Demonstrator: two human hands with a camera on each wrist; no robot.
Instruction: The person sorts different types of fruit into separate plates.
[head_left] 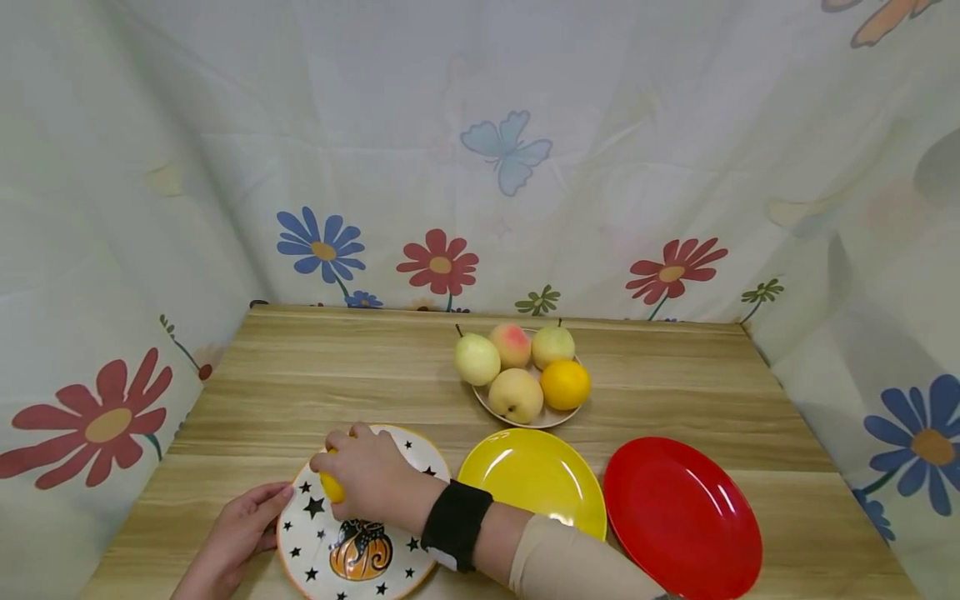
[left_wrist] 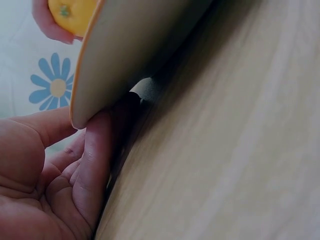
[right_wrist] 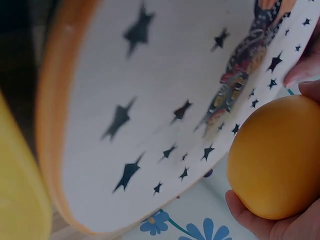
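My right hand (head_left: 378, 483) holds an orange (head_left: 332, 487) over the white plate (head_left: 311, 537) with black stars, a pumpkin picture and an orange rim. In the right wrist view the smooth orange (right_wrist: 277, 157) sits between thumb and fingers, beside the plate's face. At the plate's left edge, my left hand (head_left: 243, 525) pinches the rim. The left wrist view has the thumb on top and a finger under the plate's pale underside (left_wrist: 130, 55), with the plate's edge lifted off the wooden table (left_wrist: 225, 150).
A yellow plate (head_left: 525, 467) lies right of the star plate, partly behind my right forearm. Further right is a red plate (head_left: 682, 517). Toward the back, a small dish (head_left: 551, 422) bears pears, a peach and another orange (head_left: 566, 385). A flowered curtain (head_left: 405, 167) hangs behind the table.
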